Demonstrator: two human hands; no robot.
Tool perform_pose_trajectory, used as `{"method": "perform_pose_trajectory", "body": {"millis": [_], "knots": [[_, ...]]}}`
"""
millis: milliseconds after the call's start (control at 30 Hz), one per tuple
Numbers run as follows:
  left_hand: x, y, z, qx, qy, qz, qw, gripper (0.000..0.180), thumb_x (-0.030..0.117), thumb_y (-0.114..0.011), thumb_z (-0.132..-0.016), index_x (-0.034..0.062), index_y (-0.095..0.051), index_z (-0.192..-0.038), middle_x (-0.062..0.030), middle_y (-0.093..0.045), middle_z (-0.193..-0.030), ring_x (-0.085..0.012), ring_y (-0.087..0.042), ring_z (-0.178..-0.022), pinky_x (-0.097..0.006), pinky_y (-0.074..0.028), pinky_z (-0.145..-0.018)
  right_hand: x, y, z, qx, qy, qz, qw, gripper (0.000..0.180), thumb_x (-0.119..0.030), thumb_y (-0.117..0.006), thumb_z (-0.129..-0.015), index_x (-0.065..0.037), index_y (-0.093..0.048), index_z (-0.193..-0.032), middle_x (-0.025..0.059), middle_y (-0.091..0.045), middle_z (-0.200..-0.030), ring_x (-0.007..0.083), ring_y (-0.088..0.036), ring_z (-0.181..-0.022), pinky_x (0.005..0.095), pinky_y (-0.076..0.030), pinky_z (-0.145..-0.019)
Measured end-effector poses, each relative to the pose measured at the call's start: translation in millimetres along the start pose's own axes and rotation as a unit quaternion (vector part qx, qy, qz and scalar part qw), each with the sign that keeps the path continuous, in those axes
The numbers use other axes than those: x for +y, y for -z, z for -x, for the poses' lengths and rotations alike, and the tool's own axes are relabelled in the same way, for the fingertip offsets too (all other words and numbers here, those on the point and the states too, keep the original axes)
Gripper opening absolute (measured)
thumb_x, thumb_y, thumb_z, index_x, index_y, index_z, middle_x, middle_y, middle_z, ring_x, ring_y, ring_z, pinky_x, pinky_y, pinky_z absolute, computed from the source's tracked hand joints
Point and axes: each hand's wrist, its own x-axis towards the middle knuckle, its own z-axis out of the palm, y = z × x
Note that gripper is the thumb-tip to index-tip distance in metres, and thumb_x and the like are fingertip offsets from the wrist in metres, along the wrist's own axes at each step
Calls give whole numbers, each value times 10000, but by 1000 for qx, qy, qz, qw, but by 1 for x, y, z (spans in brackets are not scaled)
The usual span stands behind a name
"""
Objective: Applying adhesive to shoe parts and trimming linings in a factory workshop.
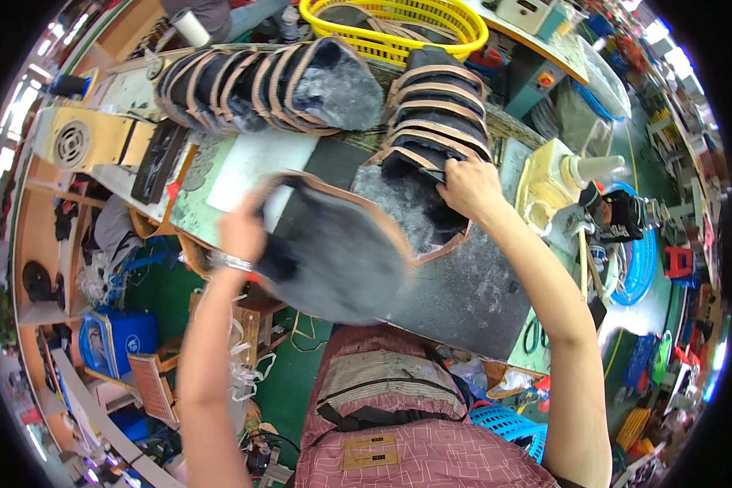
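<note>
My left hand [244, 232], smeared by motion, grips the edge of a grey shoe upper [342, 256] with a dark lining and tan rim. The piece hangs in front of me over the table's near edge, blurred too. My right hand [470, 183] has its fingers closed on the rim of another dark-lined upper [403, 199], the nearest in a nested row of uppers [439, 102] reaching away from me. A second nested row of such uppers [333, 85] lies at the back left, touching nothing I hold.
A yellow basket [394, 45] stands behind the rows. To the right sit a cream pot with a nozzle [549, 175] and scissors [535, 335]. A white sheet [256, 167] and a cream machine [81, 138] are on the left; a dark mat [464, 297] covers the table's front.
</note>
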Motion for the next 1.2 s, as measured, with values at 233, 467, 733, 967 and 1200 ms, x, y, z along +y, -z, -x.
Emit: {"method": "perform_pose_trajectory", "body": {"millis": [233, 467, 733, 967, 1200], "knots": [[8, 16, -9, 155, -243, -88, 953, 442, 79, -567, -716, 19, -469, -1143, -177, -490, -1143, -329, -486, -1028, -417, -395, -868, -31, 4, 36, 41, -7, -9, 999, 188, -160, -598, -650, -33, -511, -759, 94, -601, -671, 241, -595, -714, 343, -492, -571], [126, -141, 153, -151, -108, 99, 978, 375, 349, -682, -639, 40, -494, -739, -120, -508, -834, -299, -482, -797, -405, -410, -665, -65, -29, 100, 20, -14, -79, 997, 174, -142, -547, -705, -11, -534, -819, 50, -567, -655, 190, -569, -629, 304, -465, -496], [122, -160, 163, -121, 75, 304, 942, 206, 182, -527, -806, -9, -486, -872, -218, -540, -750, -402, -523, -720, -455, -396, -614, -62, -78, 155, 75, 107, -34, 991, 188, -163, -536, -661, -48, -551, -809, 24, -532, -715, 182, -498, -737, 314, -376, -628], [112, -165, 150, -43, 157, 336, 928, 224, 216, -478, -855, -5, -447, -867, -249, -512, -705, -432, -509, -685, -450, -389, -588, -59, -68, 136, 2, -124, -194, 973, 160, -210, -604, -678, -51, -591, -681, 148, -588, -622, 296, -593, -641, 398, -468, -617], [122, -165, 164, -50, 133, 324, 935, 219, 224, -500, -847, 11, -487, -896, -220, -544, -717, -394, -528, -676, -431, -411, -605, -55, -62, 136, -74, -192, -231, 951, 228, -265, -583, -738, -48, -636, -786, 187, -610, -675, 339, -615, -665, 419, -491, -633]]}}
